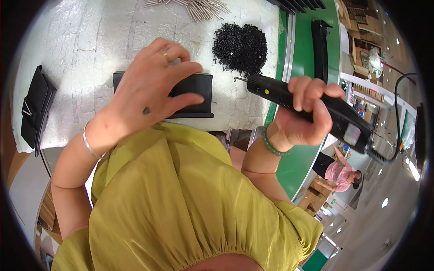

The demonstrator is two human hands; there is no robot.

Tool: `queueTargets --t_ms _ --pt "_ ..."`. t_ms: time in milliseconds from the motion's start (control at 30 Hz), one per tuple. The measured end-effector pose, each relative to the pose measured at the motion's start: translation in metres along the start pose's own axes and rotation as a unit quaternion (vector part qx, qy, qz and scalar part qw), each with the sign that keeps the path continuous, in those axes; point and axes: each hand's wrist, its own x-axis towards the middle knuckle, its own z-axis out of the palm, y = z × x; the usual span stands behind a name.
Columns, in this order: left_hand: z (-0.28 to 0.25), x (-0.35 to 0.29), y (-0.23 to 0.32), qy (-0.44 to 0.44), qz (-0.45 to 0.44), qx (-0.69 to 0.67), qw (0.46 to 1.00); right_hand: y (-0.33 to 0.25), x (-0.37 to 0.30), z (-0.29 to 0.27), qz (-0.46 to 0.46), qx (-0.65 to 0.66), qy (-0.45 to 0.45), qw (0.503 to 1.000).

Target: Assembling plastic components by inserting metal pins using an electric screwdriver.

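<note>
Many black screws [239, 49] near screwdriver [341, 116]

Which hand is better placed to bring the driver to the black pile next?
Probably your right hand: it grips the black corded driver, whose bit sits beside the black pile. Your open left hand is over the flat black part.

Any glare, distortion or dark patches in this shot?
Head view: fisheye vignette blacks out the corners; straight edges bow near the rim; sheen flecks the white cover; a ceiling light blows out at right; driver legible.
</note>
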Motion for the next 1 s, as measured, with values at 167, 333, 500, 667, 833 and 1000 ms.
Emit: queueTargets --t_ms 167,333,500,667,833,1000 --pt "0.032 0.044 -0.014 0.026 0.065 -0.064 0.996 -0.021 0.009 0.004 -0.02 0.068 -0.107 0.992" --pt "0.04 0.064 -0.022 0.056 0.119 -0.07 0.989 -0.026 0.01 0.007 -0.046 0.077 -0.08 0.993" --pt "0.044 0.072 -0.026 0.119 0.174 -0.013 0.977 -0.022 0.015 0.003 -0.083 0.107 -0.067 0.989" --pt "0.037 0.065 -0.023 0.112 0.134 -0.046 0.984 -0.02 0.017 0.008 -0.079 0.121 -0.081 0.986" --pt "0.031 0.061 -0.02 0.099 0.121 -0.061 0.986 -0.024 0.017 0.016 -0.044 0.09 -0.108 0.989" --pt "0.031 0.059 -0.024 0.044 0.178 -0.096 0.978 -0.026 0.019 0.018 -0.008 0.089 -0.19 0.978"
